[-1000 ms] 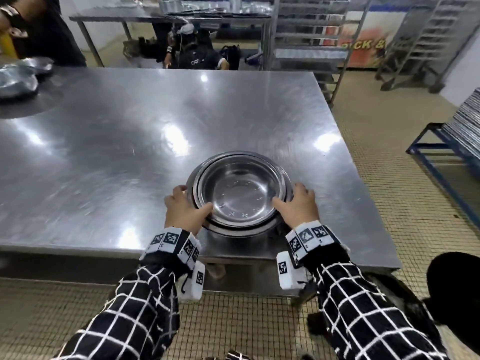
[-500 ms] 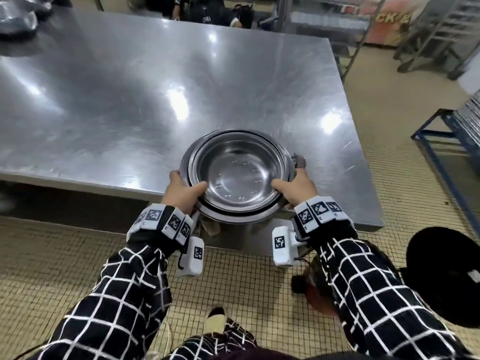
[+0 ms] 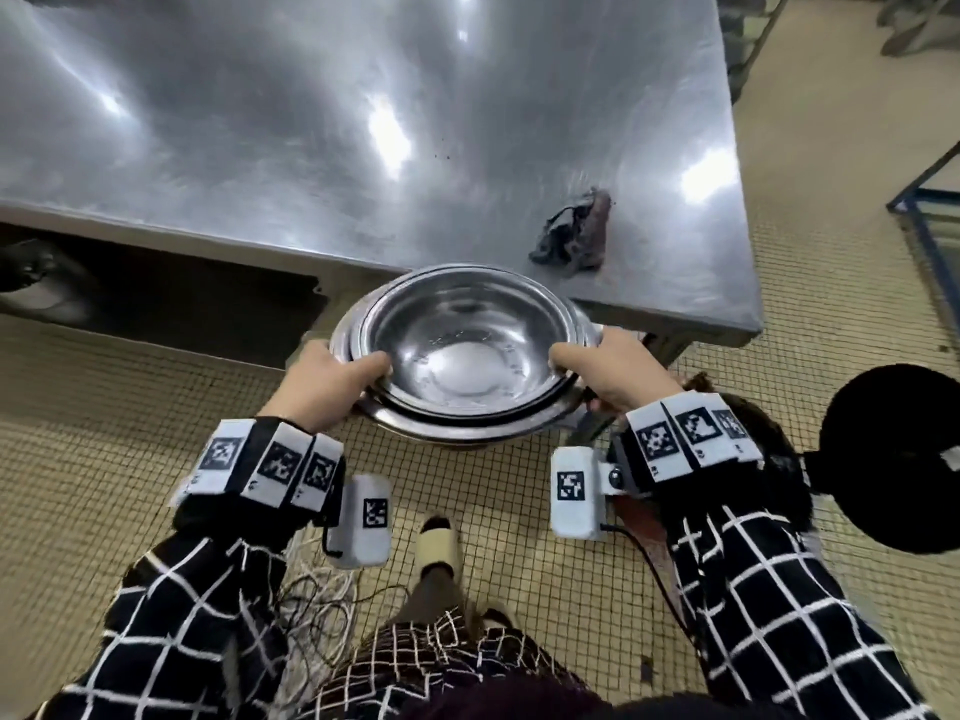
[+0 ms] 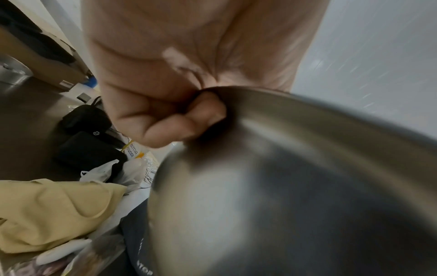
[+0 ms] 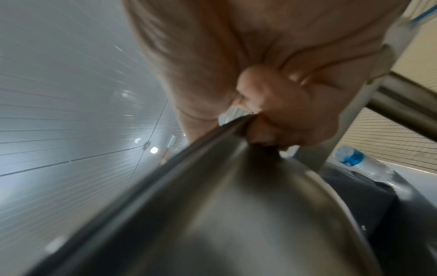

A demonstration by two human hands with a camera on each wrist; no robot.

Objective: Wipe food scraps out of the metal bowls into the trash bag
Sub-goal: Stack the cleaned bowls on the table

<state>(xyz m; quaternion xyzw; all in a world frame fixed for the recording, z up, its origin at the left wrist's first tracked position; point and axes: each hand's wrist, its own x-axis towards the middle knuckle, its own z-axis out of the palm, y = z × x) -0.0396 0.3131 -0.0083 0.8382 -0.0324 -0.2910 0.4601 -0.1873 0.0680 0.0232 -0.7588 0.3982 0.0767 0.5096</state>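
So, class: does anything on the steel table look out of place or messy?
Yes. A crumpled, stained rag lies near the steel table's front right corner, with a few dark specks nearby. Otherwise nothing stands out.

Stacked bowls (image 3: 462, 356) before table (image 3: 311, 122), rag (image 3: 571, 236) on table

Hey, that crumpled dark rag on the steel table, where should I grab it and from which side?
Pinch the crumpled dark rag at its raised bunched top, coming from above on the near table edge. It lies in a loose heap, so folds stick up to grip. Both hands, left and right, now hold the stacked metal bowls.
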